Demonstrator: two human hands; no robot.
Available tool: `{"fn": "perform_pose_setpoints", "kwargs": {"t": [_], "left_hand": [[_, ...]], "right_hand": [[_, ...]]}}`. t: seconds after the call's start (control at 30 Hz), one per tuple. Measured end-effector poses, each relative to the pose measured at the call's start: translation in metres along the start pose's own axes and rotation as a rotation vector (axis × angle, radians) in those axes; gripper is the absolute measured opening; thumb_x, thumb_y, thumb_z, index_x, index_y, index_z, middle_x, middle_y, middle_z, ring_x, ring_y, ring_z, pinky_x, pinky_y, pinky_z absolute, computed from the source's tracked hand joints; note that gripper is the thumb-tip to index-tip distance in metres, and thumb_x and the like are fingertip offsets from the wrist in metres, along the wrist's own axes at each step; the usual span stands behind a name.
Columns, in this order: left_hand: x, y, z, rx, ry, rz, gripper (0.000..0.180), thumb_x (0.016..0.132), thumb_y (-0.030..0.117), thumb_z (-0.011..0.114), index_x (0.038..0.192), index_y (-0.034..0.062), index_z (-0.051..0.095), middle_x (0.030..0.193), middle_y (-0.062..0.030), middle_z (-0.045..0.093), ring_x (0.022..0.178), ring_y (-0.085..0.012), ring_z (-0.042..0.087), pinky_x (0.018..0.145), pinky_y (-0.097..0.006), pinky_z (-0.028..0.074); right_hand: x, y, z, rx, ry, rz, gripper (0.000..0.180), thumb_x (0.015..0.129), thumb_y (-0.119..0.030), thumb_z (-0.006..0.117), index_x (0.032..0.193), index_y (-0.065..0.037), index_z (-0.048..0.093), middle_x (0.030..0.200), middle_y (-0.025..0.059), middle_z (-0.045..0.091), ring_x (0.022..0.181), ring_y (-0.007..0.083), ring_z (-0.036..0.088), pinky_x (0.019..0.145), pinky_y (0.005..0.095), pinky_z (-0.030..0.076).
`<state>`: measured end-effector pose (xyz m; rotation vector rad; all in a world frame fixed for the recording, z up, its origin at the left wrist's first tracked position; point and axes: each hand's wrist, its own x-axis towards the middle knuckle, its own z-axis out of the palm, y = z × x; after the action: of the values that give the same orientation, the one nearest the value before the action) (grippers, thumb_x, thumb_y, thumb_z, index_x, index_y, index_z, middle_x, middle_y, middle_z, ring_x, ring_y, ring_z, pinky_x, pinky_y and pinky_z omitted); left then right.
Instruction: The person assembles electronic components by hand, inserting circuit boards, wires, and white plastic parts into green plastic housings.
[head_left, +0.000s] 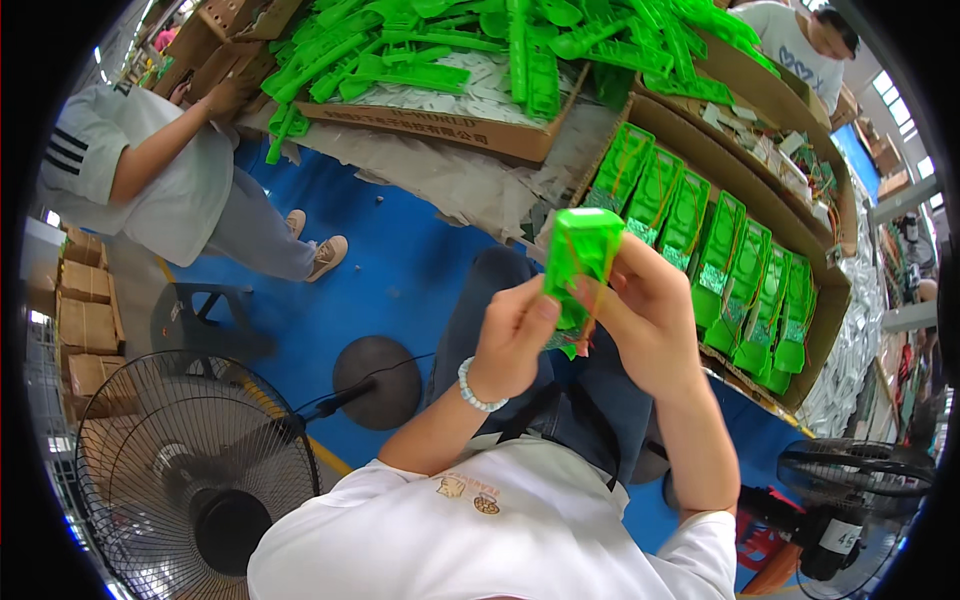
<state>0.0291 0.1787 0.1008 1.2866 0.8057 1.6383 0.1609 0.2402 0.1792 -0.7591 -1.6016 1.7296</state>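
Note:
Above my lap I hold a bright green plastic housing (pixel 580 240), tilted, with thin red and yellow wires running along it. My left hand (pixel 512 335), a beaded bracelet at its wrist, closes round the lower left side. Against the right side, my right hand (pixel 645 315) has its thumb and fingers at the wires and the edge; whether it pinches a wire or the housing is partly hidden. Right of my hands stands a cardboard box (pixel 825 330) with a row of similar green housings (pixel 712 250), fitted with wires and small circuit boards.
A cardboard tray (pixel 430 130) heaped with loose green parts (pixel 400 60) lies ahead. Another box (pixel 760 130) holds wired pieces. Fans (pixel 200 470) (pixel 850 470) stand on both sides. One person (pixel 150 180) works at left, another (pixel 800 50) at far right. A dark stool (pixel 215 310) stands left.

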Motion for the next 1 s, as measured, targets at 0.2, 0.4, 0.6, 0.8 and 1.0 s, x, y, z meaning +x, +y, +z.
{"fn": "perform_pose_setpoints", "kwargs": {"t": [0.2,0.4,0.6,0.8,1.0], "left_hand": [[0.007,0.003,-0.043,-0.53,0.388,-0.056,0.043,0.101,0.038,0.039,0.112,-0.0019,0.05,0.093,-0.02,0.062,0.066,-0.0255,0.064,0.058,-0.034,0.055],[-0.01,0.013,-0.07,-0.651,0.513,0.02,0.04,0.098,0.035,0.047,0.111,-0.0021,0.056,0.097,-0.0205,0.064,0.069,-0.0264,0.064,0.062,-0.037,0.055],[-0.018,0.028,-0.081,-0.842,0.532,-0.028,0.04,0.1,0.035,0.043,0.117,-0.0001,0.051,0.099,-0.0139,0.06,0.082,-0.0229,0.061,0.073,-0.037,0.053],[-0.009,0.032,-0.081,-0.767,0.526,-0.077,0.048,0.098,0.04,0.044,0.131,0.0045,0.041,0.105,-0.0115,0.054,0.09,-0.0233,0.054,0.079,-0.04,0.046],[-0.014,0.039,-0.076,-0.771,0.473,-0.032,0.043,0.099,0.038,0.043,0.124,0.0036,0.044,0.104,-0.0114,0.055,0.087,-0.0241,0.056,0.076,-0.04,0.048]], "right_hand": [[0.113,-0.03,-0.005,-0.846,-0.064,-0.42,0.022,0.08,-0.002,0.058,0.099,0.004,0.066,0.086,0.0179,0.068,0.077,0.0297,0.066,0.073,0.034,0.051],[0.239,0.013,-0.001,-1.383,-0.095,-0.48,0.023,0.079,-0.001,0.056,0.099,-0.003,0.067,0.089,0.0222,0.067,0.085,0.038,0.065,0.073,0.0433,0.053],[0.267,0.022,0.017,-1.643,-0.13,-0.354,0.027,0.08,-0.01,0.056,0.106,-0.009,0.066,0.093,0.0186,0.066,0.088,0.0385,0.063,0.076,0.0488,0.05],[0.267,0.022,0.015,-1.648,-0.292,-0.41,0.025,0.081,-0.011,0.056,0.104,-0.007,0.066,0.097,0.017,0.063,0.091,0.0373,0.061,0.079,0.0469,0.049],[0.263,0.026,0.013,-1.663,-0.269,-0.498,0.019,0.08,-0.011,0.059,0.096,-0.004,0.066,0.097,0.0169,0.062,0.087,0.0387,0.062,0.075,0.0472,0.052]]}}
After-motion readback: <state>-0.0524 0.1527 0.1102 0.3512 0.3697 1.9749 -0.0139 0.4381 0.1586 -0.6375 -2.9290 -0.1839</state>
